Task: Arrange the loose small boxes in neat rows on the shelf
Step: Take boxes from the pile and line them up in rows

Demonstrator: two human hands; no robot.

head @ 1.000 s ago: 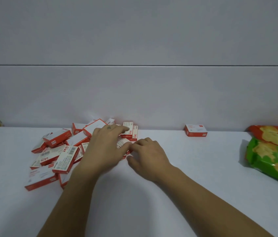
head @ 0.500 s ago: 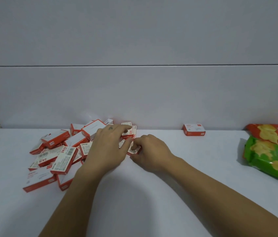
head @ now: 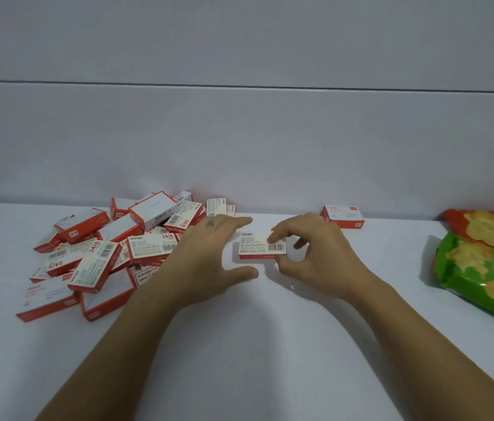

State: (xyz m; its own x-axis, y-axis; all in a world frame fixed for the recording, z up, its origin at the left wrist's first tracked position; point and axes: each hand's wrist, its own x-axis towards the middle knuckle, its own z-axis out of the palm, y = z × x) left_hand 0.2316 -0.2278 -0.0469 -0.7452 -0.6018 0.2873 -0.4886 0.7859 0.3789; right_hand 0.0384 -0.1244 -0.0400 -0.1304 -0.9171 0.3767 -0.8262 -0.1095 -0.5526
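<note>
A jumbled pile of several small red-and-white boxes [head: 112, 250] lies on the white shelf [head: 239, 344] at the left. My right hand [head: 309, 256] pinches one small box [head: 256, 247] by its right end, barcode side up, just right of the pile. My left hand [head: 209, 256] hovers beside that box with fingers and thumb spread, holding nothing. One more small box [head: 342, 215] sits alone against the back wall, behind my right hand.
Two snack bags, one orange [head: 488, 229] and one green [head: 482, 278], lie at the shelf's right end. A plain white back wall [head: 245, 141] rises directly behind the boxes.
My right hand has drawn one box out of the pile toward the right. My left hand has let go of the pile and spread open.
</note>
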